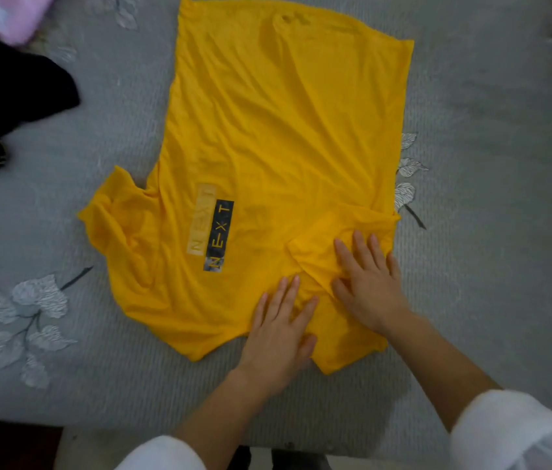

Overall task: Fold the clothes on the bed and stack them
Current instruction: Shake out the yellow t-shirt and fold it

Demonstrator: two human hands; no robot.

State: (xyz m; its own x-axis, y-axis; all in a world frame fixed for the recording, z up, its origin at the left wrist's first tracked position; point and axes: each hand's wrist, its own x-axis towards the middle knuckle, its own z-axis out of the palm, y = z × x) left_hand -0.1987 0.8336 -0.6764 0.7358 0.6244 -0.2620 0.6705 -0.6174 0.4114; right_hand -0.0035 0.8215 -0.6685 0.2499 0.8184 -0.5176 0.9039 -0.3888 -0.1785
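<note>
Fingers (pixel 360 247) of the left hand (pixel 278 337) and right hand (pixel 371 290) lie spread and flat, pressing the folded-in right-side sleeve (pixel 329 232) of the yellow T-shirt (pixel 278 130) on the bed (pixel 471 164). Step: first side fold, apparently. Next: fold the left-side sleeve (pixel 115 228) inward.

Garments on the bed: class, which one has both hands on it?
The yellow T-shirt with the NEXT print; left hand and right hand lie flat on it. The black garment and pink garment lie untouched, far left.
</note>
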